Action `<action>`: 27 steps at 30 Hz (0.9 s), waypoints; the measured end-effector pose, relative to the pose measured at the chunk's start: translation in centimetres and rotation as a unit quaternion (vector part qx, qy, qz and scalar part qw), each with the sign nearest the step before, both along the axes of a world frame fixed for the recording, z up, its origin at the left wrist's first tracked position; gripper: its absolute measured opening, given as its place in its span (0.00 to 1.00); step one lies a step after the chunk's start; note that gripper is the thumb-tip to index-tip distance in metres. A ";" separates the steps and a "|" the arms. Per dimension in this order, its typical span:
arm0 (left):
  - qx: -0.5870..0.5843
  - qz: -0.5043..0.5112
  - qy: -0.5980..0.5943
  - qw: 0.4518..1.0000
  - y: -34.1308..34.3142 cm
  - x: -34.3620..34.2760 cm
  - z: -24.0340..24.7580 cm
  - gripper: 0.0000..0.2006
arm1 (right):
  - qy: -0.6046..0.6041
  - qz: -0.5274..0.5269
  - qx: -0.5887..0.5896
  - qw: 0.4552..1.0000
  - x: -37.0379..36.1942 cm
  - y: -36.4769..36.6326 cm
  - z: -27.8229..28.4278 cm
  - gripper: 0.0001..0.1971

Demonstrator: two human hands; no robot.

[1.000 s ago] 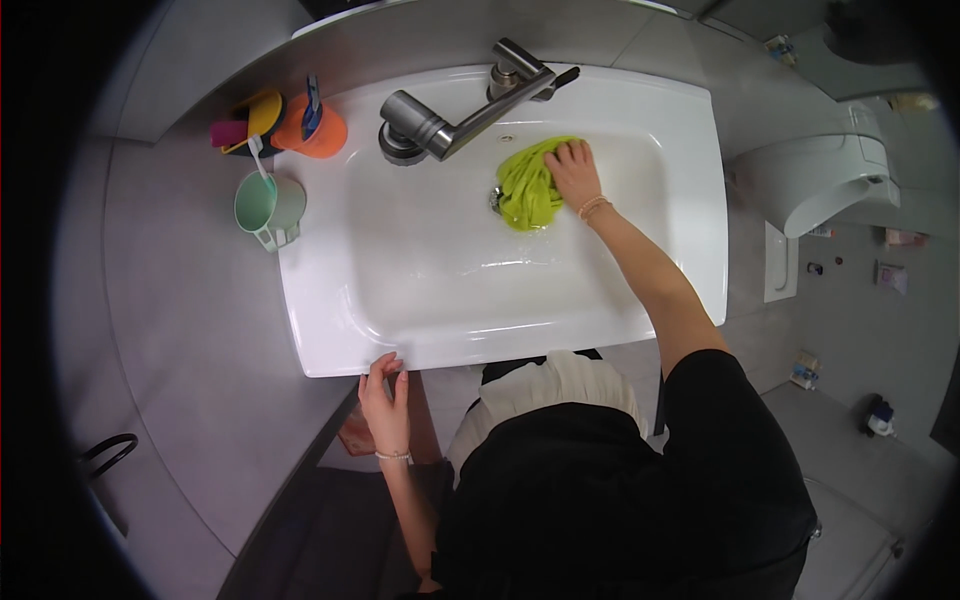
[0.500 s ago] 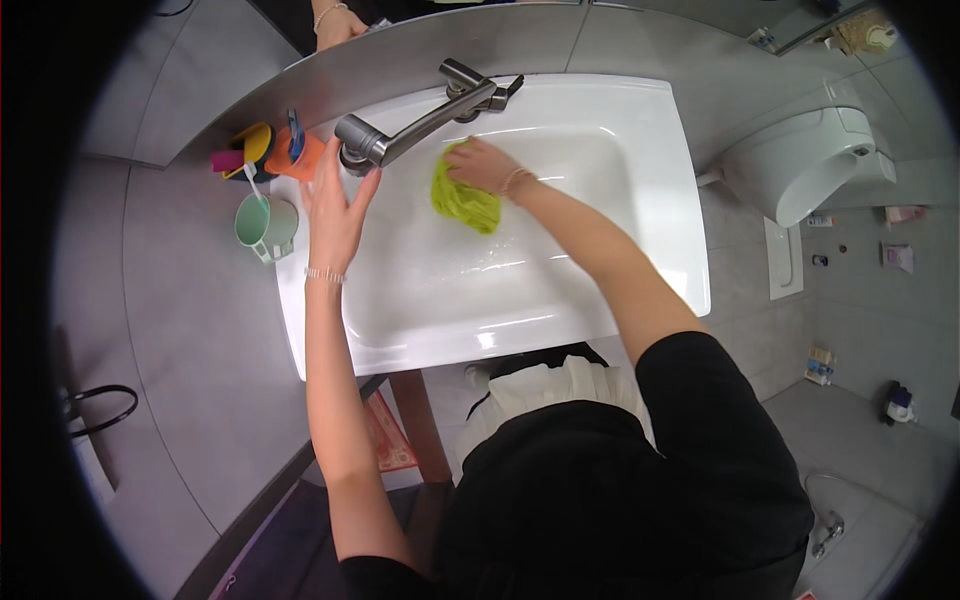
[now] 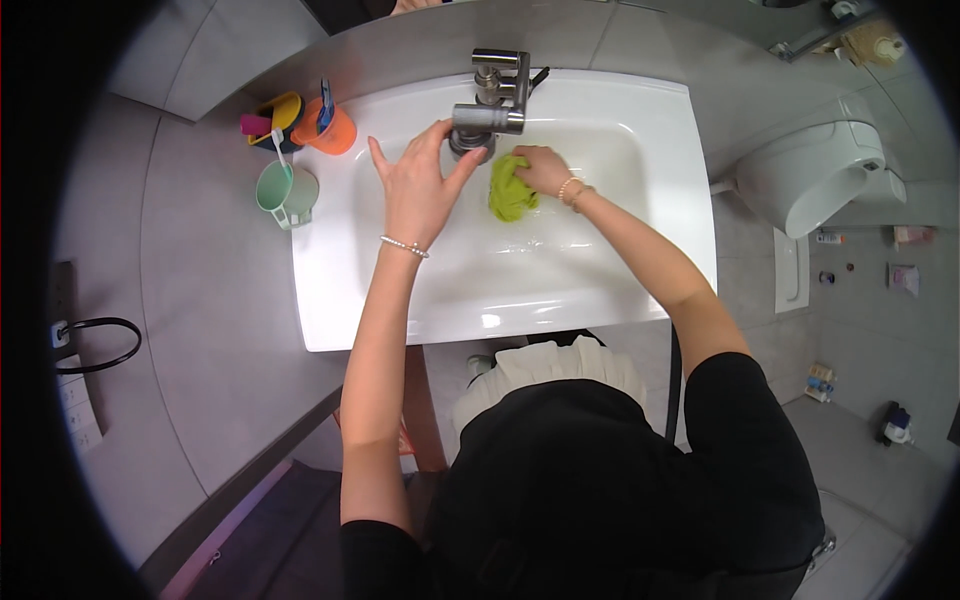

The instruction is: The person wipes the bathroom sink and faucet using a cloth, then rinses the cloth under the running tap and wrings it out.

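Note:
A swivel-arm faucet [image 3: 490, 118] in dark metal rises from the back rim of a white sink [image 3: 320, 310]. My left hand [image 3: 422, 190] has its thumb and index finger around the faucet's spout head; the other fingers spread outward. Inside the basin, a bunched yellow-green cloth [image 3: 512, 192] is gripped by my right hand [image 3: 543, 170], whose fingertips are partly hidden in its folds. The cloth lies just right of the spout head and below it. Wet, shiny patches show on the basin near the cloth.
Left of the sink's back corner stand an orange cup [image 3: 330, 132] with a blue item, a pale green mug [image 3: 287, 195] with a toothbrush, and a yellow-and-dark holder [image 3: 283, 115]. A mirror edge borders the back. A white toilet [image 3: 815, 175] is at the right.
My left hand has moved right with the faucet's spout head, folding its arm back toward the base. The right hand and cloth sit slightly farther right in the picture; the view has shifted too.

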State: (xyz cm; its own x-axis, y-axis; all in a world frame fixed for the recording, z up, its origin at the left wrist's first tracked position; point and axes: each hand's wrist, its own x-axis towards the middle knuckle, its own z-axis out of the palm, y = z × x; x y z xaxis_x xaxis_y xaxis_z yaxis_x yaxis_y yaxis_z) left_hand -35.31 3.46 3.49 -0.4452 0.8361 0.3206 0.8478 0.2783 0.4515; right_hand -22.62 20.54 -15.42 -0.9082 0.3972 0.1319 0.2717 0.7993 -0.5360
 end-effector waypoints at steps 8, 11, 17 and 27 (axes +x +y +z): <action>-0.017 -0.082 -0.163 0.983 -0.3 0.0 -1.2 0.24 | 0.138 -0.064 -0.529 0.835 -3.1 -5.5 4.8 0.19; 0.120 -0.118 -0.365 0.915 -1.2 -1.4 -6.7 0.27 | 0.033 -0.033 -0.574 0.818 -1.0 -4.4 4.3 0.11; -0.118 -0.148 -0.354 0.916 -1.7 -2.2 -11.3 0.17 | 0.137 -0.032 -0.650 0.747 1.3 -4.5 7.8 0.10; 0.049 -0.119 -0.507 0.853 1.0 -0.8 -5.8 0.07 | -0.036 -0.030 -0.076 0.996 1.6 -6.8 8.3 0.23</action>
